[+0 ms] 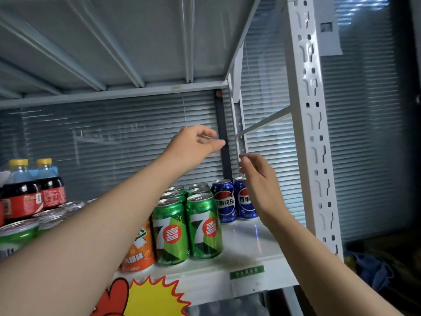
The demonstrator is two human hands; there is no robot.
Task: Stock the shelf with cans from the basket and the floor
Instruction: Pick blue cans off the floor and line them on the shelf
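Head view: the cans stand upright on the shelf (248, 242), all of them below my two grips. Two blue cans (224, 201) stand side by side just under my right grip (259, 176), and my wrist hides part of the one further right. Under my left grip (193, 147) two rows of green cans (205, 226) run front to back, close together. An orange can (136, 252) stands just left of them, half hidden by my left forearm. Neither grip touches a can.

My left grip is held high, fingers curled in and thumb pointing right. Something pale and blurred sits at the fingertips, and I cannot tell whether I hold it. My right grip, lower and just to the right, has thumb and forefinger brought together at the tips. I cannot tell whether anything lies between them. The two grips are near each other but apart.

Left of my left arm stand more silver-topped cans (20, 233), with two yellow-capped bottles (20, 190) behind them. Right of my right grip rises a white slotted post (312, 133). Slatted blinds (136, 137) hang behind both grips. On the shelf's front edge, a red and yellow sticker (148, 297) sits below my left forearm and a green label (247, 271) below my right.
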